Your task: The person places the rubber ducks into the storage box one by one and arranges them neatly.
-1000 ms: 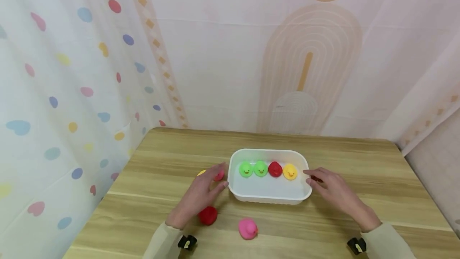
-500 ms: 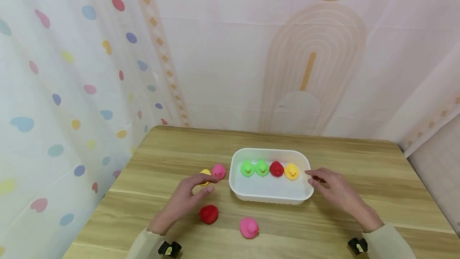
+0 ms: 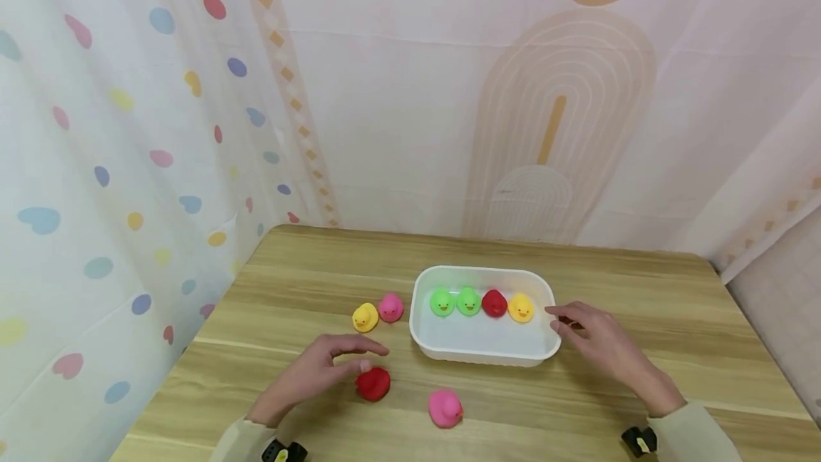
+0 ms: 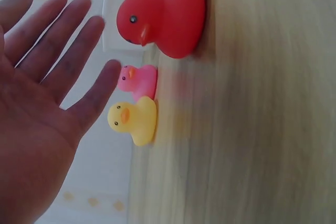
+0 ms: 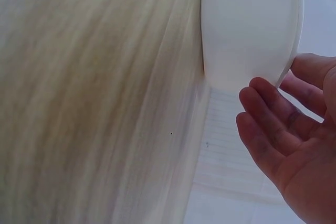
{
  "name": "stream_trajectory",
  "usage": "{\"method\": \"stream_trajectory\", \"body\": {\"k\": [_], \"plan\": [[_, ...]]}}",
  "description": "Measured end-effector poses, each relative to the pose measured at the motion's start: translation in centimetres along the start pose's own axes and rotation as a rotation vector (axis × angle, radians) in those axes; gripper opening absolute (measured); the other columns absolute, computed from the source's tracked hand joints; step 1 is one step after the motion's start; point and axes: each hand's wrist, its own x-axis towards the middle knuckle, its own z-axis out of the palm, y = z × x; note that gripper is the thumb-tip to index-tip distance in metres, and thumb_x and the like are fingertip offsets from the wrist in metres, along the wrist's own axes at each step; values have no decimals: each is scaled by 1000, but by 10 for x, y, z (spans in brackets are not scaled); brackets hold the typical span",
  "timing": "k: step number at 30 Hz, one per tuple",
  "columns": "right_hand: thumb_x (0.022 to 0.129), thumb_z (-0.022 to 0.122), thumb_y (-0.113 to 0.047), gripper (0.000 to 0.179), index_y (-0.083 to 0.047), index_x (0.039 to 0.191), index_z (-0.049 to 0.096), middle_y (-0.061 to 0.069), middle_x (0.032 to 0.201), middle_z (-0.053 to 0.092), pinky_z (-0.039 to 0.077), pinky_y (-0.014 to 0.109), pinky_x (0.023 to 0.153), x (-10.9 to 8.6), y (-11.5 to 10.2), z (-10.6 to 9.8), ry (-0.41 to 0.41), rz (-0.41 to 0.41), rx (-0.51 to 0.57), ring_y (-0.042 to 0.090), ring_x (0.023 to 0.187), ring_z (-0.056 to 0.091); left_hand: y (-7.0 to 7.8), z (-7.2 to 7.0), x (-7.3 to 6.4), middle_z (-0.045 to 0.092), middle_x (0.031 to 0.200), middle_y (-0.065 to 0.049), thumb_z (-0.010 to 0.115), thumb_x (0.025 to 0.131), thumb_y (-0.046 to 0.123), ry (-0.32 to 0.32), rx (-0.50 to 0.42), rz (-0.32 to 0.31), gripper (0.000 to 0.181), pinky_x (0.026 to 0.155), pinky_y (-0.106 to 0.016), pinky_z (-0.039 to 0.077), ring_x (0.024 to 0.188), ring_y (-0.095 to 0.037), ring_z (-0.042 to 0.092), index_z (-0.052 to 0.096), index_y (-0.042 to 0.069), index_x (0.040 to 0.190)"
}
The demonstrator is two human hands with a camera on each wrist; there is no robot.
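Note:
My left hand (image 3: pixel 321 369) is over the table with spread fingers, beside a red rubber duck (image 3: pixel 373 383). In the left wrist view its palm (image 4: pixel 37 114) shows bare, and the red duck (image 4: pixel 165 18) stands off the fingertips. At the right end of a white plastic box (image 3: pixel 484 342), my right hand (image 3: pixel 599 341) holds the rim between thumb and fingers; the right wrist view has the fingers (image 5: pixel 268 114) curled at the box's end wall (image 5: pixel 249 30). Inside the box, a row runs along the back: two green ducks (image 3: pixel 442 302), a red duck (image 3: pixel 494 303) and a yellow duck (image 3: pixel 521 307).
Left of the box stand a yellow duck (image 3: pixel 365 317) and a pink duck (image 3: pixel 390 307), close together. Another pink duck (image 3: pixel 445 408) sits in front of the box. A patterned curtain (image 3: pixel 398 127) hangs behind the wooden table (image 3: pixel 641 284).
My left hand has left the box's left side, moving left and toward me past the yellow and pink ducks to the red duck. The right hand has stayed at the box rim.

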Motion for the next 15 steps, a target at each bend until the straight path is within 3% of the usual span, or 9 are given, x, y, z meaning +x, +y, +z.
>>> {"method": "stream_trajectory", "body": {"k": [7, 15], "plan": [[102, 68, -17, 26, -3, 123, 74, 3, 109, 72, 60, 31, 76, 0, 0, 0, 7, -11, -1, 17, 91, 70, -7, -3, -4, 72, 129, -10, 64, 104, 14, -162, -94, -1, 29, 106, -32, 50, 123, -11, 63, 71, 4, 130], [102, 68, -16, 26, -3, 123, 74, 2, 108, 72, 60, 31, 77, 0, 1, 0, 6, -7, 0, 17, 92, 69, -15, -6, -7, 70, 133, -2, 62, 105, 17, -243, -55, 11, 28, 109, -24, 45, 129, -11, 59, 72, 11, 130]]}}
